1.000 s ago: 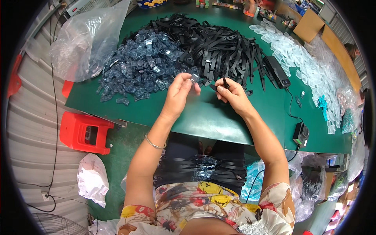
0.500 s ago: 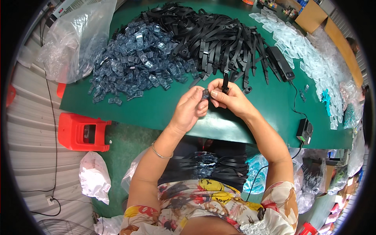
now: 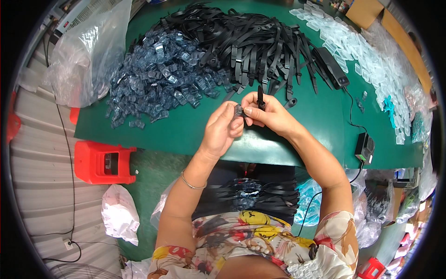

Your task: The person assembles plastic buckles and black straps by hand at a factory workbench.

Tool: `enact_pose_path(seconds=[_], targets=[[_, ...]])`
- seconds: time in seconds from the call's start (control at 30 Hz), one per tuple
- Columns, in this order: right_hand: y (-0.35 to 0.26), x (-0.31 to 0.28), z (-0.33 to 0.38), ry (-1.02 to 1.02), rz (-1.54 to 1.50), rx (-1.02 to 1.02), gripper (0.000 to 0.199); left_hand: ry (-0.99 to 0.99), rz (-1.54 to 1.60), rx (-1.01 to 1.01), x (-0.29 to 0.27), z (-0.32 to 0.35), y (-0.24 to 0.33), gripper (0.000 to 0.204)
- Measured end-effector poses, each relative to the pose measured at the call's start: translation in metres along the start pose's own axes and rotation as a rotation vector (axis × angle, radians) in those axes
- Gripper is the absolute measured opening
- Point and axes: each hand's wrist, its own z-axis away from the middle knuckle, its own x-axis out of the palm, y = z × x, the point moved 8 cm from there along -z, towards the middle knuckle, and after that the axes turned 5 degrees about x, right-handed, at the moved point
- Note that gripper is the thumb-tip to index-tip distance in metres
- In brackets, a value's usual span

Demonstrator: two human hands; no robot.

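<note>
Fingers of the left hand (image 3: 223,130) pinched one clear clip (image 3: 239,110), the right hand (image 3: 269,116) gripped one black strap (image 3: 260,96).

1. I am looking down on a small assembly workshop, the kind where parts are put together by hand at a bench.
2. The green worktable (image 3: 186,135) carries bulk stock: a heap of black plastic straps (image 3: 251,42), a pile of clear bluish clips (image 3: 162,79) and rows of pale clear pieces (image 3: 367,51).
3. A large clear plastic bag (image 3: 83,51) sits at the table's far left, cardboard boxes (image 3: 367,11) at the far right.
4. A red plastic stool (image 3: 100,160) stands on the floor beside corrugated metal sheeting (image 3: 32,162).
5. Finished strap pieces (image 3: 260,195) lie gathered in the person's lap.
</note>
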Motion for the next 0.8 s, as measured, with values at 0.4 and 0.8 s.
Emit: enact_pose_path(seconds=[0.4,0.8], targets=[[-0.0018,-0.0009,0.0024,0.006,-0.01,0.02,0.01,-0.003,-0.004,0.007,0.0013,-0.0007,-0.0001,0.028],[-0.0027,-0.0039,-0.0002,0.004,-0.046,-0.078,0.012,-0.008,-0.031,0.015,-0.0008,-0.0005,-0.0022,0.029]])
